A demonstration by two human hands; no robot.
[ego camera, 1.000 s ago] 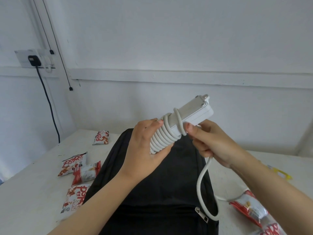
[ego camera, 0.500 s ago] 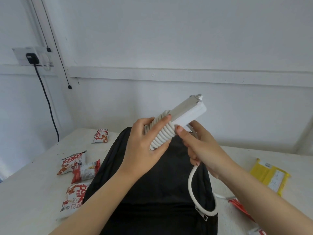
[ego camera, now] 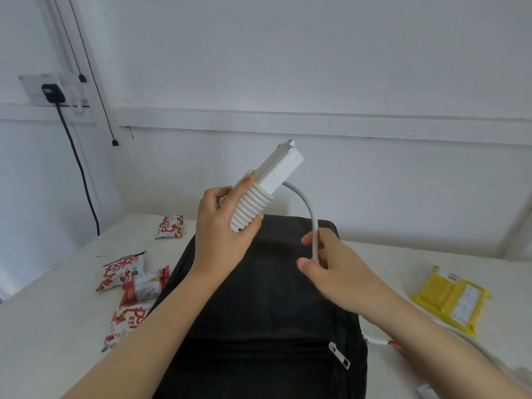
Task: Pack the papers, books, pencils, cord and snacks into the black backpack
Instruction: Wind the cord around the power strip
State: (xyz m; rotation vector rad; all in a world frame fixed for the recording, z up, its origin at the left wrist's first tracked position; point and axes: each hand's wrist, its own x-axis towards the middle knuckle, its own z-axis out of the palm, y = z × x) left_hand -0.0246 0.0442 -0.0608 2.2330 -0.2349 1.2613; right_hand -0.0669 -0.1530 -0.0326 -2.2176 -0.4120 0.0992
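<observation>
A plain, bare workroom or study corner: 2 white-painted walls [ego camera: 316, 53] meet behind a worn white desk [ego camera: 51, 326]. 1 wall socket [ego camera: 31, 89] holds a black plug [ego camera: 53, 93], its cable [ego camera: 82, 174] hanging down the wall.

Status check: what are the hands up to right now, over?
Left hand grips the wrapped power strip. Right hand pinches the loose cord. Backpack below looks zipped.

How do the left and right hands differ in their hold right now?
The left hand grips the power strip round its wound coils, held high; the right hand sits lower, over the black backpack, pinching the loose white cord. Both hold the same cord.
</observation>
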